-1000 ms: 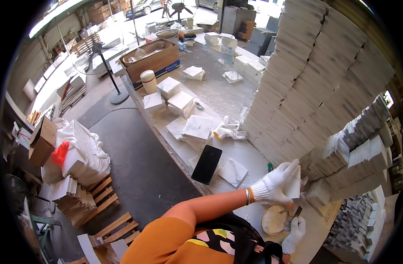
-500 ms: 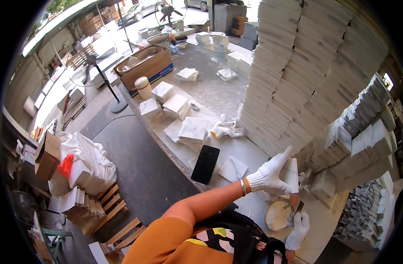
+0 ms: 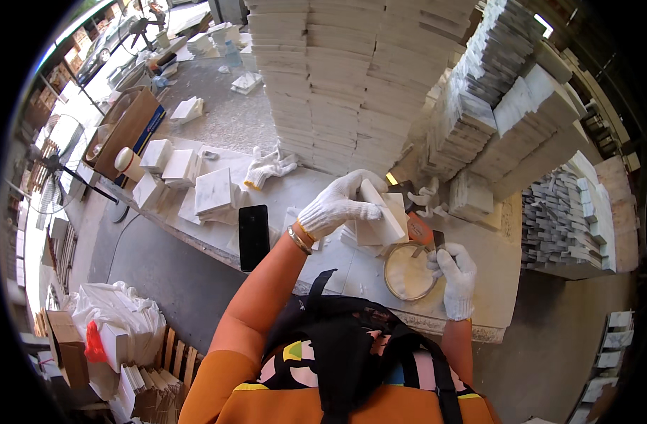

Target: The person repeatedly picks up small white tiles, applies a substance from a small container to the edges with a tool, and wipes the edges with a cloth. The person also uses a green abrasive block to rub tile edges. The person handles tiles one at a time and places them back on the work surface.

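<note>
My left hand (image 3: 343, 203), in a white knit glove, grips a white marble tile (image 3: 381, 225) by its edge, tilted above other white tiles on the table. Its thumb lies along the near side. Low on the right, my right hand (image 3: 455, 274), gloved too, pinches a small dark flat tool (image 3: 438, 240) that looks like a scraper; part of it is hidden by the fingers. Just left of that hand sits a round tub (image 3: 410, 273) with cream-coloured material inside. An orange-red flat piece (image 3: 418, 229) lies between tile and tub.
A black phone (image 3: 253, 238), a spare white glove (image 3: 269, 167) and stacked square tiles (image 3: 214, 191) lie to the left. Tall tile stacks (image 3: 330, 85) rise beyond my hands, with more stacks (image 3: 472, 134) at right. A cardboard box (image 3: 129, 127) stands at the far left edge.
My view has swung right, so the table sits further left. The left hand's tile now tilts, broad face showing. My right hand stays by the tub, still holding the dark tool.
</note>
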### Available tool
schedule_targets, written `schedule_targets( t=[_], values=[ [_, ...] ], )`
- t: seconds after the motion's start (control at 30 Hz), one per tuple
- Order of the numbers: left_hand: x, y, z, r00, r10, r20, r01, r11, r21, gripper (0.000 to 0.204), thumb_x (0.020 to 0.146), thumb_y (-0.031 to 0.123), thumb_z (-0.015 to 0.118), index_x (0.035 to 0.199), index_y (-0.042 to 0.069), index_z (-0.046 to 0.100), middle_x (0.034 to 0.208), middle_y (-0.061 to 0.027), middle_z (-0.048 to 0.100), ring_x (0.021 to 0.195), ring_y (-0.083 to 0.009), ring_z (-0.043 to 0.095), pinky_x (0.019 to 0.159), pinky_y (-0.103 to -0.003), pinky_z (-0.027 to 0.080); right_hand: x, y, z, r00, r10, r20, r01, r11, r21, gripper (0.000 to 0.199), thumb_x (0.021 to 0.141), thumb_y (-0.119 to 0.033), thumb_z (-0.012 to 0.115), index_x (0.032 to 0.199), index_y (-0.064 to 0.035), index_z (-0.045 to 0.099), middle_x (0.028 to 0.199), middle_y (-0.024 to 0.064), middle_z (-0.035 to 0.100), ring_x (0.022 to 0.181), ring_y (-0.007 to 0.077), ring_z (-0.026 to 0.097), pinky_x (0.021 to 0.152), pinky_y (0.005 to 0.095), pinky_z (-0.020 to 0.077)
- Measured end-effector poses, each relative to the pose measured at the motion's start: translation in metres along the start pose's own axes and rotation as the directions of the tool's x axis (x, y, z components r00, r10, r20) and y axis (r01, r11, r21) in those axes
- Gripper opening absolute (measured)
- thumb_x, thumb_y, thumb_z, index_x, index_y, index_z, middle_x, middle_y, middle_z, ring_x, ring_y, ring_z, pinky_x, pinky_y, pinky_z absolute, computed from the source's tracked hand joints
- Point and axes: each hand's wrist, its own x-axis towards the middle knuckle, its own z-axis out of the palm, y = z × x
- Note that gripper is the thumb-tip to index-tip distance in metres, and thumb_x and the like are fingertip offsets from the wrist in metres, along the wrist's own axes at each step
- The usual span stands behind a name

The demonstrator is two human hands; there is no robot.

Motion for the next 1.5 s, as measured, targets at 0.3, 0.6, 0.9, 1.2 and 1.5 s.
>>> schedule_targets(
  t=[0.3, 0.6, 0.9, 1.2, 1.5],
  values=[
    [0.005, -0.014, 0.001, 1.000, -0.005, 0.020, 0.007, 0.996, -0.086, 0.060, 0.071, 0.029, 0.091, 0.116, 0.003, 0.063, 0.105, -0.0052, 0.066, 0.100, -0.0153, 0.062, 0.092, -0.030, 0.049, 0.033, -0.062, 0.017, 0.967, -0.087, 0.241, 0.099, 0.994, -0.037, 0.027, 0.095, -0.005, 0.066, 0.122, -0.0016, 0.069, 0.095, 0.0058, 0.071, 0.081, 0.0094, 0.066, 0.072, 0.0258, 0.0551],
    [0.004, -0.011, 0.003, 0.999, -0.042, -0.011, 0.042, 0.999, -0.022, 0.052, 0.072, 0.021, 0.086, 0.114, 0.002, 0.062, 0.103, -0.0050, 0.066, 0.096, -0.0134, 0.062, 0.088, -0.028, 0.050, 0.066, -0.091, 0.048, 0.820, -0.200, 0.537, 0.336, 0.927, -0.167, 0.028, 0.092, -0.007, 0.070, 0.119, -0.0035, 0.073, 0.114, 0.0107, 0.075, 0.098, 0.0162, 0.070, 0.085, 0.0296, 0.0559],
    [0.001, -0.008, 0.005, 1.000, -0.024, -0.011, 0.024, 0.999, -0.029, 0.050, 0.078, 0.027, 0.085, 0.116, 0.003, 0.062, 0.102, -0.0043, 0.067, 0.094, -0.0132, 0.063, 0.086, -0.028, 0.051, 0.062, -0.090, 0.040, 0.823, -0.189, 0.536, 0.401, 0.861, -0.313, 0.027, 0.091, -0.006, 0.069, 0.117, -0.0037, 0.074, 0.111, 0.0125, 0.075, 0.095, 0.0213, 0.072, 0.084, 0.0300, 0.0558],
    [0.002, -0.013, -0.002, 0.998, -0.059, -0.016, 0.058, 0.997, -0.059, 0.074, 0.072, 0.024, 0.091, 0.132, 0.000, 0.055, 0.116, -0.0097, 0.070, 0.111, -0.0175, 0.064, 0.093, -0.031, 0.051, 0.089, -0.090, 0.067, 0.770, -0.301, 0.563, 0.490, 0.844, -0.218, 0.026, 0.091, -0.007, 0.069, 0.117, -0.0018, 0.073, 0.109, 0.0116, 0.075, 0.094, 0.0188, 0.071, 0.086, 0.0310, 0.0555],
    [0.004, -0.010, 0.004, 0.998, -0.055, 0.007, 0.054, 0.998, 0.021, 0.055, 0.077, 0.029, 0.087, 0.119, 0.003, 0.062, 0.104, -0.0036, 0.066, 0.099, -0.0130, 0.060, 0.088, -0.029, 0.049, 0.072, -0.096, 0.047, 0.760, -0.220, 0.611, 0.494, 0.807, -0.323, 0.026, 0.092, -0.012, 0.070, 0.117, -0.0047, 0.074, 0.106, 0.0115, 0.076, 0.087, 0.0207, 0.071, 0.080, 0.0311, 0.0564]
  ],
)
